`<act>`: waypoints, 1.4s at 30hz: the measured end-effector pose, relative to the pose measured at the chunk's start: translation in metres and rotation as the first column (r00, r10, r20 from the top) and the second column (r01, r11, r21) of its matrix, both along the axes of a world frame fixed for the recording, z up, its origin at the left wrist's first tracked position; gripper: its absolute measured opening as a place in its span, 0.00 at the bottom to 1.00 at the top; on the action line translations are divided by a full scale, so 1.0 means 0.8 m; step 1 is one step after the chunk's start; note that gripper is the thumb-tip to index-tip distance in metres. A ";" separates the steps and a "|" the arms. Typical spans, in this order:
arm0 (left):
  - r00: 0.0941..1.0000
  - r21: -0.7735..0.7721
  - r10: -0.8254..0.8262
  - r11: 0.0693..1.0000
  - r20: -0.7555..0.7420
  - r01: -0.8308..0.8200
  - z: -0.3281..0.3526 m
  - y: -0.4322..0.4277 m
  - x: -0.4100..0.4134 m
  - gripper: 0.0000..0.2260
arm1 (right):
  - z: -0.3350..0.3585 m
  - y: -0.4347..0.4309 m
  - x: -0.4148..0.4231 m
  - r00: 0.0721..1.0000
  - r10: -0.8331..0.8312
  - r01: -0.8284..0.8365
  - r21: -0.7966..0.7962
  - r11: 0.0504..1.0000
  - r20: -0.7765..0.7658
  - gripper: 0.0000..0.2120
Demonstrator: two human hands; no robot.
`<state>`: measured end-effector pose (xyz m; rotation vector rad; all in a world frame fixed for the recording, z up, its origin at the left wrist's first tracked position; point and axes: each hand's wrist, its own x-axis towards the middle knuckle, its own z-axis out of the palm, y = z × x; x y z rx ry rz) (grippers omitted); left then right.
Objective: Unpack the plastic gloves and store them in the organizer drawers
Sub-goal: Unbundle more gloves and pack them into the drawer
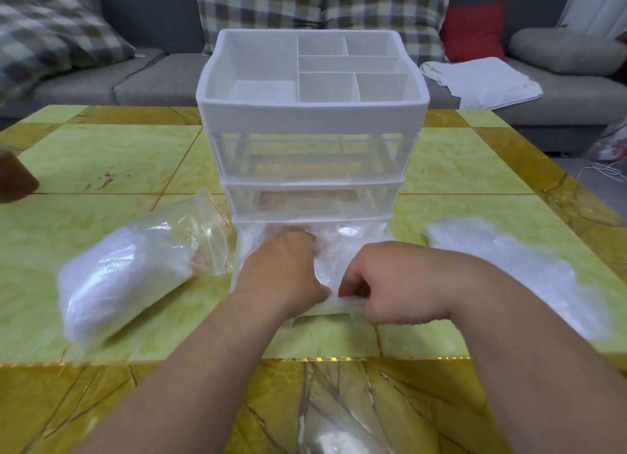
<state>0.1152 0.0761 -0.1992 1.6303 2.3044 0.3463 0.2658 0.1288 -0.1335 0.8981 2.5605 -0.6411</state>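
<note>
1. Head view: the step in hand looks like packing. A wad of gloves (342, 246) lies in the bottom drawer (322, 309) of the organizer (312, 121), and the drawer stands pulled out toward the person.
2. The left hand (285, 270) is clenched down into the gloves near the drawer's middle, with its fingertips buried in the film.
3. The right hand (390, 284) has its fingers curled at the drawer's front rim and pinches an edge of the film. Whether it also catches the rim itself, I cannot tell.
4. The next move, as I judge it, is to tuck the stray film below the rim, let go, and slide the drawer in level. Film left hanging over the edge would likely get trapped or jam the drawer.
5. More gloves wait on the table (118, 155). A stuffed zip bag (125, 277) lies just left of the drawer and a loose heap (502, 260) lies to its right, so the task seems only partly done.
6. The gloves are thin, crinkly, see-through film that is light and slippery and springs back when pressed.
7. The zip bag is clear and soft, bulging with a white wad, and has a red line at its mouth.
8. The organizer is rigid plastic. Its drawers are clear and boxy, and the two upper ones look empty. The frosted white top tray (264, 63) is split into square and oblong cells.
9. The table is glossy, tiled in green and gold, and looks hard and smooth.
</note>
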 end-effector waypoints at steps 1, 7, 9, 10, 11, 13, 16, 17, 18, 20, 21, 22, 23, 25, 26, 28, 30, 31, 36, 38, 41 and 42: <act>1.000 0.006 -0.008 1.000 0.001 0.008 0.000 -0.001 0.000 0.26 | -0.004 0.000 -0.003 0.999 0.019 -0.020 0.023 1.000 0.035 0.14; 0.999 0.022 -0.027 0.999 0.045 0.026 0.032 -0.012 -0.018 0.21 | -0.016 -0.002 -0.007 0.996 0.058 -0.065 0.123 0.990 0.064 0.04; 1.000 0.065 0.011 0.998 -0.014 -0.010 0.051 -0.021 -0.033 0.19 | -0.017 -0.002 -0.006 0.994 0.078 -0.088 0.137 0.987 0.075 0.08; 0.997 0.058 0.024 0.998 -0.069 -0.020 0.057 -0.027 -0.041 0.19 | -0.019 0.000 -0.006 0.994 0.085 -0.095 0.143 0.985 0.070 0.09; 0.992 0.030 0.030 0.999 -0.119 -0.027 0.062 -0.033 -0.049 0.20 | -0.021 0.001 -0.006 0.994 0.089 -0.098 0.145 0.985 0.066 0.10; 0.988 -0.052 0.011 0.998 -0.155 -0.020 0.063 -0.044 -0.063 0.19 | -0.025 0.003 -0.006 0.994 0.097 -0.105 0.150 0.983 0.060 0.11; 0.983 -0.105 -0.032 0.994 -0.178 0.013 0.058 -0.050 -0.071 0.18 | -0.029 0.005 -0.007 0.994 0.093 -0.100 0.152 0.983 0.049 0.14; 0.967 -0.124 -0.053 0.992 -0.250 0.023 0.056 -0.049 -0.068 0.17 | -0.028 0.005 -0.007 0.995 0.087 -0.093 0.152 0.984 0.047 0.16; 0.935 -0.139 -0.079 0.990 -0.347 0.032 0.053 -0.046 -0.064 0.15 | -0.028 0.005 -0.007 0.995 0.083 -0.089 0.152 0.984 0.047 0.17; 0.861 -0.160 -0.126 0.986 -0.492 0.052 0.046 -0.040 -0.052 0.11 | -0.030 0.005 -0.007 0.996 0.074 -0.080 0.148 0.986 0.046 0.16; 0.837 -0.164 -0.138 0.985 -0.529 0.059 0.041 -0.037 -0.047 0.09 | -0.031 0.005 -0.006 0.996 0.071 -0.077 0.149 0.986 0.046 0.15; 0.824 -0.166 -0.144 0.984 -0.548 0.062 0.037 -0.035 -0.043 0.08 | -0.032 0.005 -0.005 0.997 0.070 -0.075 0.149 0.986 0.043 0.14; 0.820 -0.163 -0.145 0.985 -0.554 0.064 0.033 -0.033 -0.040 0.07 | -0.033 0.005 -0.005 0.997 0.071 -0.076 0.148 0.986 0.040 0.14; 0.821 -0.153 -0.140 0.986 -0.553 0.065 0.030 -0.029 -0.039 0.07 | -0.034 0.006 -0.004 0.996 0.077 -0.082 0.147 0.986 0.042 0.13; 0.822 -0.157 -0.142 0.985 -0.551 0.066 0.031 -0.029 -0.040 0.07 | -0.033 0.006 -0.004 0.996 0.080 -0.086 0.147 0.985 0.046 0.13; 0.822 -0.180 -0.157 0.981 -0.548 0.067 0.034 -0.031 -0.039 0.11 | -0.031 0.006 -0.004 0.995 0.083 -0.089 0.144 0.986 0.053 0.13; 0.842 -0.161 -0.136 0.985 -0.522 0.059 0.045 -0.035 -0.033 0.16 | -0.029 0.005 -0.004 0.995 0.081 -0.088 0.142 0.986 0.056 0.14; 0.861 -0.110 -0.110 0.992 -0.496 0.064 0.053 -0.036 -0.028 0.17 | -0.029 0.005 -0.004 0.995 0.080 -0.087 0.143 0.986 0.055 0.15; 0.984 0.143 -0.163 0.975 -0.071 0.172 0.052 -0.028 -0.005 0.21 | -0.028 0.004 -0.004 0.993 0.093 -0.106 0.175 0.979 0.077 0.14; 0.968 0.047 -0.215 0.977 0.132 0.210 0.039 -0.024 -0.003 0.19 | -0.022 0.003 -0.002 0.993 0.096 -0.105 0.163 0.981 0.065 0.13; 0.934 -0.087 -0.280 0.948 0.221 0.305 0.030 -0.023 -0.007 0.16 | -0.004 0.005 0.006 0.996 0.085 -0.085 0.080 0.993 0.014 0.11; 0.926 -0.113 -0.301 0.937 0.227 0.332 0.031 -0.023 -0.008 0.16 | 0.003 0.007 0.011 0.998 0.052 -0.051 0.040 0.998 -0.024 0.09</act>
